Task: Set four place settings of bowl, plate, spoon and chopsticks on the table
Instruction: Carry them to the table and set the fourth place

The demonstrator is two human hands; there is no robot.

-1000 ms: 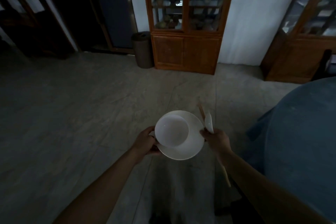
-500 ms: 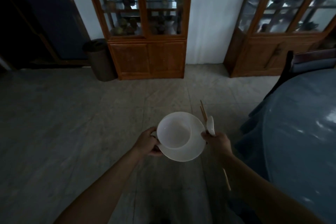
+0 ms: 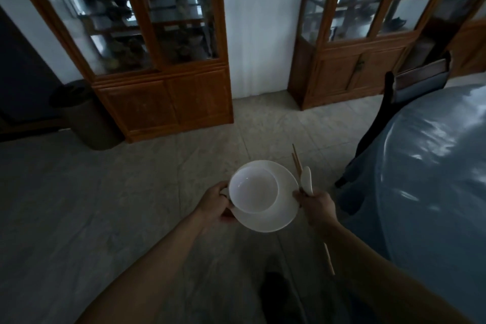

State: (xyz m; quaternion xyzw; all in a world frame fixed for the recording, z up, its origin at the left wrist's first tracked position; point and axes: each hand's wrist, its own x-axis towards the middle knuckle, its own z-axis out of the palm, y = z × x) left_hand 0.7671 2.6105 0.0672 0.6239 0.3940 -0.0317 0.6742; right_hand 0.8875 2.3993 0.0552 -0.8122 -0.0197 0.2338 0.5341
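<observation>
A white bowl [image 3: 253,190] sits on a white plate [image 3: 282,208], both carried in the air over the floor. My left hand [image 3: 217,202] grips the plate's left rim, thumb against the bowl. My right hand [image 3: 317,206] holds a white spoon [image 3: 307,181] and a pair of wooden chopsticks [image 3: 297,163] just right of the plate; the chopsticks' lower ends stick out below my wrist. The round table [image 3: 434,179] with its blue-grey cloth lies to the right, bare in the part I see.
A dark chair [image 3: 410,87] stands at the table's far edge. Two wooden glass-front cabinets [image 3: 168,102] [image 3: 347,71] line the back wall. A dark bin [image 3: 86,118] stands left of the left cabinet. Grey tiled floor lies ahead.
My view has swung right: the cabinets and bin slid left, and more of the table and a chair came into sight. Both hands keep the same hold.
</observation>
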